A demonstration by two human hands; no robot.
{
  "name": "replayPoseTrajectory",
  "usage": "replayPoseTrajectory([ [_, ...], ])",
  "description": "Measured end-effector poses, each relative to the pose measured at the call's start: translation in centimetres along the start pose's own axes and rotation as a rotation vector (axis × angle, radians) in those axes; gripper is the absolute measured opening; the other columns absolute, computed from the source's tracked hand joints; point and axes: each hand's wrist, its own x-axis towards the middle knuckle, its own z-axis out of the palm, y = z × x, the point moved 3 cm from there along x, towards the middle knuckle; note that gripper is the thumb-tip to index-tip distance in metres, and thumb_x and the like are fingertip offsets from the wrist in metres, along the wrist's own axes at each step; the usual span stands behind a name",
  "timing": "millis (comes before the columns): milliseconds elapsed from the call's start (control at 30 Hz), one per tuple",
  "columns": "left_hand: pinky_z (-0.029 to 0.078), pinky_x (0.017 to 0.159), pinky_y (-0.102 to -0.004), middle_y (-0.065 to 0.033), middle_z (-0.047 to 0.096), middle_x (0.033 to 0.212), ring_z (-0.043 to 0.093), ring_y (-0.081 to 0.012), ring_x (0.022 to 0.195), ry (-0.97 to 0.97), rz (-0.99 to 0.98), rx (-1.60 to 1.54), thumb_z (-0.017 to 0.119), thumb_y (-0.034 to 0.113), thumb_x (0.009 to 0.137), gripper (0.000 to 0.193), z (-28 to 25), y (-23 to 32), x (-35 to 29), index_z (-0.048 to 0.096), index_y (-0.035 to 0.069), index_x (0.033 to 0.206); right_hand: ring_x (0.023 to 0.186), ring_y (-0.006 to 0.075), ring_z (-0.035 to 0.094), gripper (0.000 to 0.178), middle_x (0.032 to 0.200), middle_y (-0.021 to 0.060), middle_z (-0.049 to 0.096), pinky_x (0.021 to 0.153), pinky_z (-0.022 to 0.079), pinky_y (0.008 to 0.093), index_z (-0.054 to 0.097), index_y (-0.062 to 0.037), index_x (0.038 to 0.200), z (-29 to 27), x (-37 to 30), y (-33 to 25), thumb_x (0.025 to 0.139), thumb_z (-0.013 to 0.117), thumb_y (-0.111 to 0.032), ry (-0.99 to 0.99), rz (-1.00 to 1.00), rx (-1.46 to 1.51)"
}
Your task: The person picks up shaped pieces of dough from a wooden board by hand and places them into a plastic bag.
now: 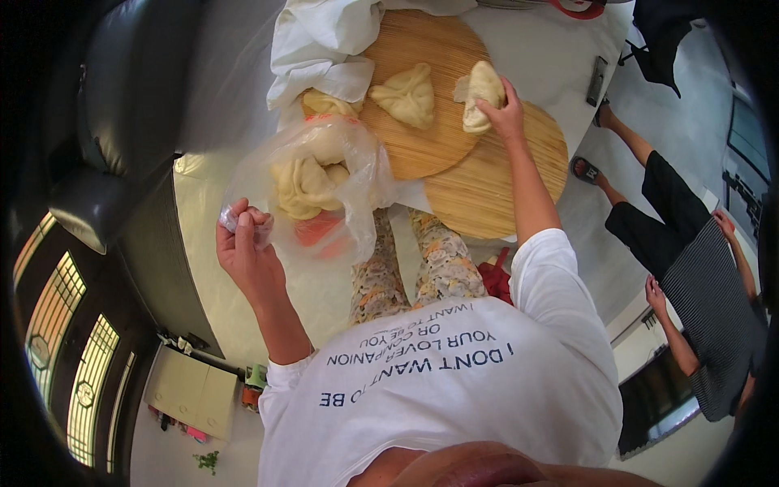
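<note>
My right hand [505, 114] is closed round a pale steamed bun [485, 88], held over the right part of a round, ribbed straw tray [434, 40]. A folded, three-cornered bun [407, 96] rests on that tray, to the left of the held one. On the left, my left hand [246, 237] pinches the rim of a clear plastic bag [363, 174]. Several buns [302, 188] are inside the bag, seen through its film. Just behind the bag, another bun [329, 103] sits partly hidden at the edge of a white cloth [320, 45].
A second straw tray [507, 191] lies partly under the first, nearer me. The white table [544, 49] carries a dark, narrow object [597, 79] near its right edge. A person [690, 284] in dark clothes is at the right. Black leather seating [89, 195] stands at the left.
</note>
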Motion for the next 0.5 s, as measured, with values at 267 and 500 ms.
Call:
replayPoseTrajectory([
  [267, 0.044, 0.069, -0.0258, -0.0057, 0.054, 0.078, 0.05, -0.0101, 0.071, -0.072, 0.009, -0.024, 0.047, 0.006, 0.083, 0.017, -1.1, -0.4, -0.3, 0.05, -0.001, 0.098, 0.109, 0.0273, 0.041, 0.074, 0.119, 0.0166, 0.04, 0.089, 0.036, 0.0354, 0.035, -0.0026, 0.122, 2.0, 0.8, -1.2, 0.065, 0.064, -0.04, -0.158, -0.019, -0.27],
  [500, 0.04, 0.065, -0.0221, -0.006, 0.054, 0.074, 0.048, -0.0091, 0.067, -0.017, 0.014, -0.012, 0.049, 0.006, 0.081, 0.016, -0.6, -0.1, -0.5, 0.051, -0.002, 0.095, 0.097, 0.0286, 0.048, 0.052, 0.108, 0.0155, 0.049, 0.082, 0.038, 0.0361, 0.045, -0.0016, 0.113, -0.1, 3.5, 4.5, 0.08, 0.046, -0.041, 0.047, 0.254, -0.212],
])
